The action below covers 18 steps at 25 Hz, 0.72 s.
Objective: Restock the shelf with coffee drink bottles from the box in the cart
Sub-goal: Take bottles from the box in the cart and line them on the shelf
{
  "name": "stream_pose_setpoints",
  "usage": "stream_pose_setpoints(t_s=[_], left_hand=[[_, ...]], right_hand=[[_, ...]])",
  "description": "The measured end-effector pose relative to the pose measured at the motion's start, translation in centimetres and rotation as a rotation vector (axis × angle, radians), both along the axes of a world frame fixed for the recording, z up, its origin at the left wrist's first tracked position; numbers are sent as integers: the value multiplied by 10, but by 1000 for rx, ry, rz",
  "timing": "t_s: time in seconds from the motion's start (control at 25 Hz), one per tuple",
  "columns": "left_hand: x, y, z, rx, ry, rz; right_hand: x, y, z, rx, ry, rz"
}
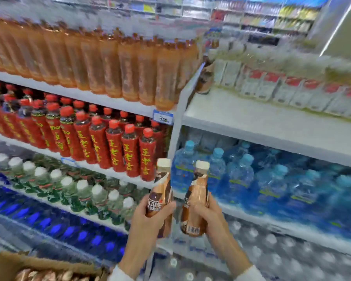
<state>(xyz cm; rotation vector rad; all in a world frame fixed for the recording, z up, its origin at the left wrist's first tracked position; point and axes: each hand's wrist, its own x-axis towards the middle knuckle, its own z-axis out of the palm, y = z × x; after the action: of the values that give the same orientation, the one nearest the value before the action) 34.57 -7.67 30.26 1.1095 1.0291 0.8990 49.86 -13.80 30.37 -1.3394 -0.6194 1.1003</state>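
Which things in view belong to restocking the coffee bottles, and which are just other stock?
Job: left coffee bottle in left hand; right coffee bottle in right hand; cardboard box; half-bare shelf, probably.
Other stock: orange bottles; red-labelled bottles; white-capped bottles; blue water bottles.

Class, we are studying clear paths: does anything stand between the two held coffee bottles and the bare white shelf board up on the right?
Nothing visible does. The left hand grips one coffee bottle, the right hand a second bottle, both below the bare shelf board. Red-labelled packs stand only along its back.
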Motion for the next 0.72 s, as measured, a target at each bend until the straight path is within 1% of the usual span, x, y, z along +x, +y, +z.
stream_pose_setpoints(t_s=[0.16, 0.24, 0.36, 0.48, 0.56, 0.72], left_hand=[[102, 14, 42, 165, 10, -129], [148, 24, 70, 227, 15, -165], [207, 41, 113, 327, -42, -189], [250, 61, 143, 435, -29, -182], [272, 76, 153, 517, 27, -161], [301, 100, 156, 625, 129, -134]], right_hand=[[90, -10, 44, 91, -75, -133], [135, -8, 74, 144, -130, -160], [191, 0, 122, 232, -217, -182], [233, 13, 157, 271, -333, -203], [255, 26, 169, 274, -396, -211], [281, 53, 168, 231, -431, -238]])
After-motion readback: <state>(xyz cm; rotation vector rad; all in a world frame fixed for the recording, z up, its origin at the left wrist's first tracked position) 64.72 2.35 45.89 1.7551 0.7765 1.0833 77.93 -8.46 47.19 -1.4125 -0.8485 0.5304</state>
